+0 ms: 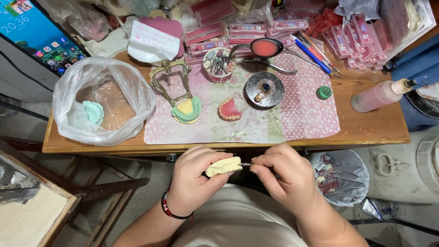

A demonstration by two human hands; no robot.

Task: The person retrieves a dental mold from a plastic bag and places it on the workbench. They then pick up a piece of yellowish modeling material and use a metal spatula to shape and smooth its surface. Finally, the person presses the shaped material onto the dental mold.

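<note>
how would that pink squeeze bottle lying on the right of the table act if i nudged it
The pink bottle lies on its side, round-bodied, so it would probably roll. It sits near the table edge, so it might drop off. It looks like plastic, likely light.

Left hand [196,176] curled shut; right hand [279,176] pinching (fingertips together).

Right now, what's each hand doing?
Left hand: closed around a pale yellow dental cast.
Right hand: closed on a thin metal tool.
</note>
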